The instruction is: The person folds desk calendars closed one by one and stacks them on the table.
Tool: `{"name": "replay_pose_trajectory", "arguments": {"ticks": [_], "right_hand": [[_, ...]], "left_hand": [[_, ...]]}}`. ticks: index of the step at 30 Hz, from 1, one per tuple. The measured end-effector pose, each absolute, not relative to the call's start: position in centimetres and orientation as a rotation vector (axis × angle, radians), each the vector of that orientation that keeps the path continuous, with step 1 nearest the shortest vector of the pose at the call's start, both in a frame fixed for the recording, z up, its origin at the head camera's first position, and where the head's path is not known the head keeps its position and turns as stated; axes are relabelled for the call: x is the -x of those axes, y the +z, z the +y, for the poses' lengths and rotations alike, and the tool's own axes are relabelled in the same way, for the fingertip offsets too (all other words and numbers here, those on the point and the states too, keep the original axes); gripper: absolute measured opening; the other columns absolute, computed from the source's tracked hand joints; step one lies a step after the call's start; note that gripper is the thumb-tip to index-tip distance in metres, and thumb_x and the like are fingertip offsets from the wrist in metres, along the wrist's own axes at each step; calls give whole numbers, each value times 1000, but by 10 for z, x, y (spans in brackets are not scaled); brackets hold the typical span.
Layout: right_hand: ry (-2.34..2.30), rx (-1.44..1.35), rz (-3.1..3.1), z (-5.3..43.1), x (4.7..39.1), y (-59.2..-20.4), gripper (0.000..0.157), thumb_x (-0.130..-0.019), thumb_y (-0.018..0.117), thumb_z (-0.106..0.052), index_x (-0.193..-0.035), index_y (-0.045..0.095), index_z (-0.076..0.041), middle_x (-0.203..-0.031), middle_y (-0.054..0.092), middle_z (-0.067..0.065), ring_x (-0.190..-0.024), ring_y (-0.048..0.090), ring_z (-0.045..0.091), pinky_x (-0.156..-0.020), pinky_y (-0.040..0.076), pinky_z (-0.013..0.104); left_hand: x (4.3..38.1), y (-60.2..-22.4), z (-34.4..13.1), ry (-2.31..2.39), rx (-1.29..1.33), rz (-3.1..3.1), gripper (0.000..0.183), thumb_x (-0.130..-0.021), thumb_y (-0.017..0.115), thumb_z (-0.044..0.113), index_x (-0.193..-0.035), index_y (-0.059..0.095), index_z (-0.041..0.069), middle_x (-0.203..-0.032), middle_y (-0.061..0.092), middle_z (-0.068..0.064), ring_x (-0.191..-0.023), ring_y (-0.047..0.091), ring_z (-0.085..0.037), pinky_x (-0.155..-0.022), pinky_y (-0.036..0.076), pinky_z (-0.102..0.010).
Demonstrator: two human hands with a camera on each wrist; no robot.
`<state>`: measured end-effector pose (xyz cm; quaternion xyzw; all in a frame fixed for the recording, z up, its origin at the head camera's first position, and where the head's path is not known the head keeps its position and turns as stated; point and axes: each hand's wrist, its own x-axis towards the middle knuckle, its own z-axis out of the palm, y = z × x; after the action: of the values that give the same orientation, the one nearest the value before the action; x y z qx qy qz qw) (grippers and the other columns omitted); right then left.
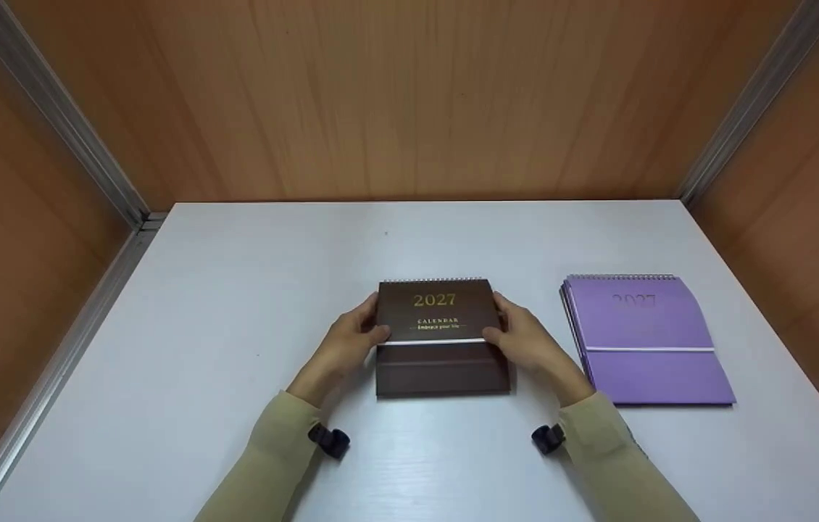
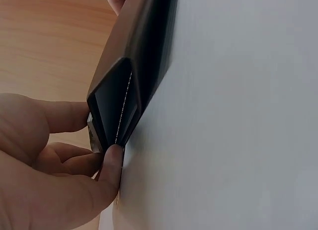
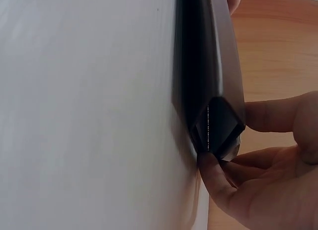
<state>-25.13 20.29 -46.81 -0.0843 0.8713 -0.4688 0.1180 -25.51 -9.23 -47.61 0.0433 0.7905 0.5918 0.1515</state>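
A dark brown spiral-bound desk calendar (image 1: 442,371), with gold "2027" lettering and a white line across its cover, is in the middle of the head view. My left hand (image 1: 346,338) grips its left side, thumb over the front cover. On the opposite side my right hand (image 1: 528,341) holds the edge the same way. Seen end-on in the left wrist view, the calendar's brown cover (image 2: 110,58) folds around a hollow inside. The right wrist view shows the other end of the folded cover (image 3: 229,58), with fingertips (image 3: 213,175) pressed at its corner.
A purple 2027 desk calendar (image 1: 649,378) lies to the right on the white table (image 1: 235,290), its coil at the far side. Wood-grain panels (image 1: 409,101) stand behind and at both sides. Small black devices (image 1: 330,441) sit at the sleeve cuffs.
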Motion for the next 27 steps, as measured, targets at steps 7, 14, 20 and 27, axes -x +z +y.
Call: {"name": "replay_pose_trajectory", "arguments": {"ticks": [7,14,20,27], "right_hand": [[-1408,234,2511,209,252,-466,78,-98,57,-16,-155,7,3,-152,36,22,-138,38,33,-116,25,48],[-1423,183,2464,216,248,-459,78,-99,56,-24,-157,7,-3,-157,24,25,-139,33,41,-115,25,52],[-1395,184,2509,214,246,-444,75,-99,55,-38,-158,15,-13,-158,22,21,-141,31,41,-111,32,54],[-1119,377,2724,203,253,-421,73,-100,48,-46,-157,19,-9,-157,24,21,-142,27,41,-113,26,57]], "left_hand": [[257,-473,-90,1670,-127,2285,74,-98,59,21,-158,16,16,-157,32,-10,-145,28,-27,-118,21,-44],[252,-467,-90,1558,-137,2368,74,-98,58,29,-158,15,21,-158,25,-15,-143,28,-37,-116,25,-52],[246,-456,-96,1477,-232,2493,72,-99,56,31,-158,17,20,-162,17,-13,-145,20,-40,-114,23,-58],[251,-447,-103,1118,-386,2799,71,-99,55,36,-157,19,15,-161,18,-13,-147,14,-38,-115,16,-62]]}}
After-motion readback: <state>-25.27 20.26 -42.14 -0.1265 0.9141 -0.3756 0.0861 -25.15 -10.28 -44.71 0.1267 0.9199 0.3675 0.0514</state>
